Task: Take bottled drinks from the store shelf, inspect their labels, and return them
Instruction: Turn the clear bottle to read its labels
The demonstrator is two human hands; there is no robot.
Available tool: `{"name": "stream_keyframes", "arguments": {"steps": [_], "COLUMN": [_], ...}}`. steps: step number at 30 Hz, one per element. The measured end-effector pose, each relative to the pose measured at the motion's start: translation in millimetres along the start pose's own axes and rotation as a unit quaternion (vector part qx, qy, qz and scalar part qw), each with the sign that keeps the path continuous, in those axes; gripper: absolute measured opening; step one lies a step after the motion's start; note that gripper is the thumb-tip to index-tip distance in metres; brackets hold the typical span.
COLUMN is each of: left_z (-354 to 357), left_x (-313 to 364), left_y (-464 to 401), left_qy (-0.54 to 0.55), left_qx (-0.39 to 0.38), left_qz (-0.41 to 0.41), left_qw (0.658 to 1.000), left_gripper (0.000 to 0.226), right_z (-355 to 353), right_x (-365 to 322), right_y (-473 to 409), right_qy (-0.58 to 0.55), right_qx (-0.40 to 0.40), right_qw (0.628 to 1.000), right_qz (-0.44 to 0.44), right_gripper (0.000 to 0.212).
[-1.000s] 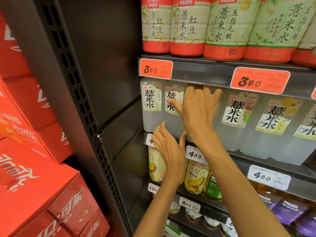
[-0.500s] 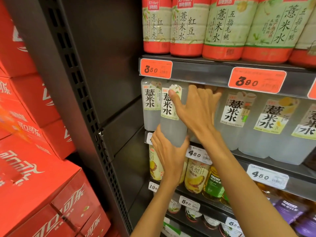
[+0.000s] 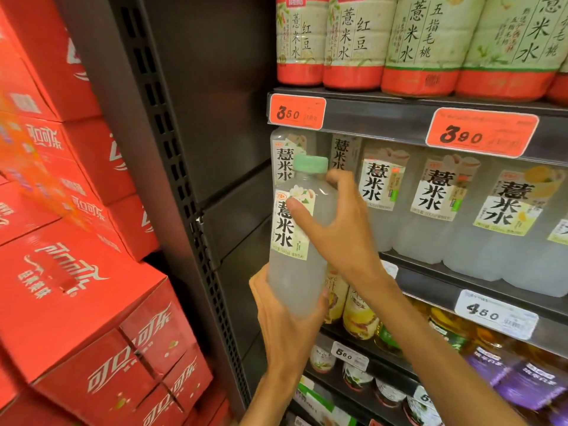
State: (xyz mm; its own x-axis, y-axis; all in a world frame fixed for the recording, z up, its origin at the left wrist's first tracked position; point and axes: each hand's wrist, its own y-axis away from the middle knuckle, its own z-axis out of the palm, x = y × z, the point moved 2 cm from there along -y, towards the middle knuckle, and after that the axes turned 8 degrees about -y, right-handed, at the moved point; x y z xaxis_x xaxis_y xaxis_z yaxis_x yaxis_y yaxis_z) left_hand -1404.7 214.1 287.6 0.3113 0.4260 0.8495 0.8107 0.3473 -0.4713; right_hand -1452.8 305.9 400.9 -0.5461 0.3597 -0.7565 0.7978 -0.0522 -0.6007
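Note:
A cloudy white drink bottle (image 3: 296,272) with a pale green cap and a white label in black characters is out of the shelf, upright in front of it. My left hand (image 3: 284,321) grips its base from below. My right hand (image 3: 336,229) holds its upper body, thumb across the label, fingers round the far side near the cap. More bottles of the same kind (image 3: 436,207) stand in a row on the middle shelf (image 3: 430,278) behind.
Red-banded bottles (image 3: 415,44) fill the shelf above, with orange price tags (image 3: 481,132) on its edge. Yellow, green and purple drinks sit on lower shelves. Stacked red cola cartons (image 3: 76,287) stand at left beside the dark perforated shelf upright (image 3: 172,167).
The bottle has come out of the middle shelf row, forward and down to the left; its green cap now shows. Both hands moved with it, the left sliding under its base.

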Motion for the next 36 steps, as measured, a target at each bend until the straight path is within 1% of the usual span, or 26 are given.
{"name": "stream_keyframes", "arguments": {"steps": [1, 2, 3, 6, 8, 10, 12, 14, 15, 17, 18, 19, 21, 22, 23, 25, 27, 28, 29, 30, 31, 32, 33, 34, 35, 36], "left_z": [-3.9, -7.1, -9.9, -18.6, -24.5, -31.8, -38.2, -40.7, -40.8, -40.4, -40.4, -40.6, -39.2, -37.3, -34.4, -27.1, -24.9, -26.5, -28.9, -31.5, -34.6, -37.7, -40.3, -41.9, -42.4, -42.2], "left_x": [0.9, 1.7, 2.8, 7.5, 10.2, 12.2, 12.5, 12.2, 12.4, 14.6, 15.9, 17.4, 22.4, 27.0, 32.5, 38.1, 36.6, 33.9, 30.8, 27.6, 27.1, 28.3, 29.4, 29.1, 29.2, 29.5], "left_y": [4.6, 8.4, 10.8, 11.1, 8.7, 6.0, 4.1, 4.8, 6.3, 9.2, 9.8, 9.8, 6.4, 3.8, 1.5, -0.2, 1.0, 1.7, 2.7, 3.5, 4.0, 4.9, 6.3, 7.2, 7.3, 7.3], "left_qy": [0.0, 0.001, 0.008, 0.038, 0.057, 0.085, 0.129, 0.167, 0.175, 0.167, 0.156, 0.149, 0.147, 0.137, 0.116, 0.074, 0.051, 0.06, 0.087, 0.127, 0.171, 0.217, 0.258, 0.285, 0.296, 0.298], "left_qx": [-0.006, -0.013, -0.022, -0.065, -0.096, -0.134, -0.194, -0.254, -0.273, -0.289, -0.288, -0.285, -0.287, -0.291, -0.291, -0.264, -0.235, -0.234, -0.255, -0.295, -0.347, -0.399, -0.441, -0.469, -0.484, -0.493], "left_qz": [0.0, -0.004, -0.011, -0.045, -0.056, -0.06, -0.066, -0.083, -0.09, -0.082, -0.065, -0.046, -0.023, -0.018, -0.013, -0.013, -0.04, -0.055, -0.071, -0.091, -0.111, -0.127, -0.137, -0.14, -0.142, -0.143], "left_qw": [1.0, 1.0, 1.0, 0.996, 0.992, 0.985, 0.97, 0.949, 0.942, 0.939, 0.943, 0.946, 0.946, 0.947, 0.95, 0.962, 0.97, 0.969, 0.96, 0.943, 0.915, 0.882, 0.849, 0.824, 0.811, 0.805], "left_gripper": [0.076, 0.074, 0.073, 0.079, 0.08, 0.079, 0.077, 0.076, 0.077, 0.078, 0.079, 0.082, 0.089, 0.088, 0.082, 0.072, 0.064, 0.06, 0.057, 0.058, 0.058, 0.057, 0.054, 0.051, 0.051, 0.051], "right_z": [3.5, 5.4, 6.0, 5.0, 2.1, -2.6, -6.0, -7.5, -8.0, -10.0, -11.4, -12.5, -13.9, -13.4, -12.5, -11.7, -16.5, -21.5, -27.3, -32.3, -35.4, -35.7, -33.7, -29.9, -26.1, -23.3], "right_x": [-0.8, -0.9, -0.6, -2.0, -0.5, 0.6, 0.4, -0.3, -0.8, -0.5, -1.0, -3.0, -8.8, -12.9, -16.8, -21.2, -22.8, -22.4, -21.9, -20.1, -16.9, -12.4, -7.9, -3.7, -0.9, 1.5], "right_y": [4.3, 6.9, 8.0, 8.6, 7.9, 5.5, 3.3, 3.2, 3.8, 6.3, 8.1, 9.8, 12.6, 13.8, 15.4, 17.2, 15.9, 14.0, 11.6, 8.7, 6.5, 5.8, 7.1, 9.3, 11.8, 13.9], "right_qy": [-0.093, -0.154, -0.187, -0.218, -0.262, -0.316, -0.39, -0.454, -0.464, -0.45, -0.429, -0.398, -0.321, -0.297, -0.282, -0.243, -0.231, -0.254, -0.28, -0.304, -0.332, -0.374, -0.433, -0.493, -0.542, -0.572], "right_qx": [-0.019, -0.025, -0.024, -0.034, -0.062, -0.1, -0.136, -0.165, -0.168, -0.148, -0.134, -0.119, -0.085, -0.066, -0.05, -0.041, -0.07, -0.092, -0.116, -0.139, -0.157, -0.173, -0.188, -0.207, -0.227, -0.246], "right_qw": [0.994, 0.984, 0.977, 0.968, 0.952, 0.927, 0.889, 0.851, 0.846, 0.859, 0.872, 0.89, 0.928, 0.939, 0.945, 0.957, 0.955, 0.945, 0.933, 0.921, 0.906, 0.882, 0.844, 0.796, 0.751, 0.724], "right_qz": [0.048, 0.081, 0.102, 0.123, 0.145, 0.175, 0.198, 0.206, 0.203, 0.196, 0.194, 0.189, 0.167, 0.16, 0.157, 0.154, 0.17, 0.186, 0.194, 0.2, 0.209, 0.227, 0.255, 0.284, 0.3, 0.299], "right_gripper": [0.05, 0.05, 0.051, 0.053, 0.054, 0.063, 0.07, 0.073, 0.07, 0.05, 0.044, 0.043, 0.049, 0.052, 0.055, 0.062, 0.069, 0.071, 0.07, 0.066, 0.058, 0.049, 0.043, 0.044, 0.049, 0.057]}}
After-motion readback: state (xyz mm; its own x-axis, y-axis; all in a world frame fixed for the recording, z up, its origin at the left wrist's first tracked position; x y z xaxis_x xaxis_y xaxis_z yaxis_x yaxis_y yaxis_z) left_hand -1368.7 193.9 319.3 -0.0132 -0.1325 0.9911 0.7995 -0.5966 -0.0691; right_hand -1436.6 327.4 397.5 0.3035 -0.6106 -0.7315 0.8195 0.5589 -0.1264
